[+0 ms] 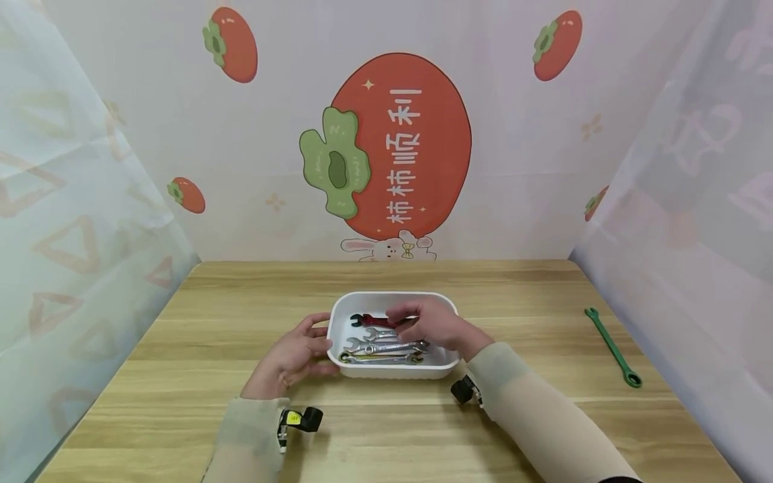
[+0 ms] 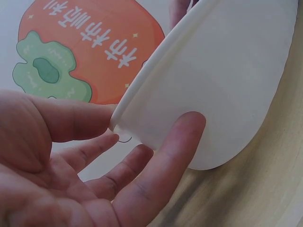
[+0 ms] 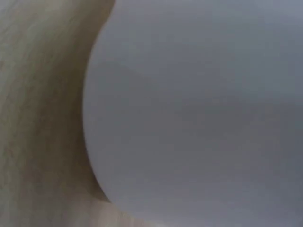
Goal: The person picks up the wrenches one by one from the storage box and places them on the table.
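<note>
A white plastic bin [image 1: 392,371] stands on the table with several wrenches inside. My left hand [image 1: 296,352] touches the outside of its left end with fingers spread; in the left wrist view one finger [image 2: 182,137] lies on the outer wall. My right hand [image 1: 437,325] reaches over the right rim, its thumb and forefinger about the right part of a red wrench [image 1: 377,321] with a dark open end. Whether they pinch it is hidden. Below it lie silver wrenches [image 1: 392,347]. The right wrist view has only the blurred bin wall [image 3: 189,118].
A green wrench [image 1: 612,347] lies slantwise on the right side of the wooden table [image 1: 253,295]. Printed cloth walls [image 1: 513,168] enclose the table at the back and both sides. A small black camera [image 1: 308,419] sits on the left wrist, another [image 1: 464,389] on the right.
</note>
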A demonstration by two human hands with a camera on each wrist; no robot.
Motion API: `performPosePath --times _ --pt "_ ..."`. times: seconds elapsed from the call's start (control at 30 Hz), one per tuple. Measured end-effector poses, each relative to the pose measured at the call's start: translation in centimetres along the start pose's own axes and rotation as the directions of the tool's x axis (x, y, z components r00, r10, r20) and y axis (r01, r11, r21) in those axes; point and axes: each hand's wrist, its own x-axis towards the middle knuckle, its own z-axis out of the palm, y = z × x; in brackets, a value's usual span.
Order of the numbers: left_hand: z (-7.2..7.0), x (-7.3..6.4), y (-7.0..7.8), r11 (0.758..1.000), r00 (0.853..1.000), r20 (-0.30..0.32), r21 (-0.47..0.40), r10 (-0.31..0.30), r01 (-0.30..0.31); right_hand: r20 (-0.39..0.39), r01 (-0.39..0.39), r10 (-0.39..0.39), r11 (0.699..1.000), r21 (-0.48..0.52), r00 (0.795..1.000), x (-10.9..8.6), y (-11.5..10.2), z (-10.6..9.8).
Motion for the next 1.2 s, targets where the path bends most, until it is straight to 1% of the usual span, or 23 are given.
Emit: performPosePath --times 0.1,0.27,0.43,0.53,0.6,0.77,0.87,1.0,1.1,1.2 --pt "0.0 0.0 0.0 1.0 1.0 0.001 -0.002 0.0 0.0 -0.002 -0.002 0.002 0.999 -0.045 1.0 0.1 0.1 0.3" --pt "0.0 0.0 0.0 1.0 1.0 0.004 -0.005 0.003 -0.003 0.003 -0.028 0.029 0.995 -0.101 1.0 0.3 0.0 0.6" --pt "-0.1 0.1 0.0 1.0 1.0 0.01 -0.004 0.006 -0.006 -0.008 -0.064 0.064 0.981 -0.182 0.998 0.5 0.3 0.9" --pt "-0.2 0.1 0.0 1.0 1.0 0.009 0.0 0.006 -0.006 -0.01 -0.056 0.055 0.967 -0.248 0.998 0.7 0.5 1.1" --pt "-0.2 0.1 0.0 1.0 1.0 0.007 -0.002 0.006 -0.006 -0.002 -0.035 0.036 0.955 -0.295 0.999 0.8 0.6 1.2" --pt "-0.2 0.0 0.0 1.0 1.0 0.005 -0.006 0.002 -0.002 -0.001 -0.004 0.004 0.913 -0.407 1.0 0.8 0.4 1.5" --pt "-0.1 0.0 0.0 1.0 1.0 0.002 -0.006 0.001 -0.001 -0.01 0.002 -0.008 0.89 -0.457 1.0 0.8 0.2 1.7" --pt "-0.1 0.0 0.0 1.0 1.0 0.0 -0.006 -0.002 0.002 -0.021 0.037 -0.055 0.861 -0.507 0.998 0.8 0.1 1.7" --pt "-0.1 0.1 0.0 1.0 1.0 0.002 -0.01 -0.005 0.005 -0.034 0.046 -0.074 0.853 -0.519 0.997 0.8 0.1 1.6" --pt "0.0 0.1 0.0 1.0 1.0 0.005 -0.011 -0.007 0.007 -0.053 0.022 -0.057 0.862 -0.506 0.997 0.9 0.2 1.4"
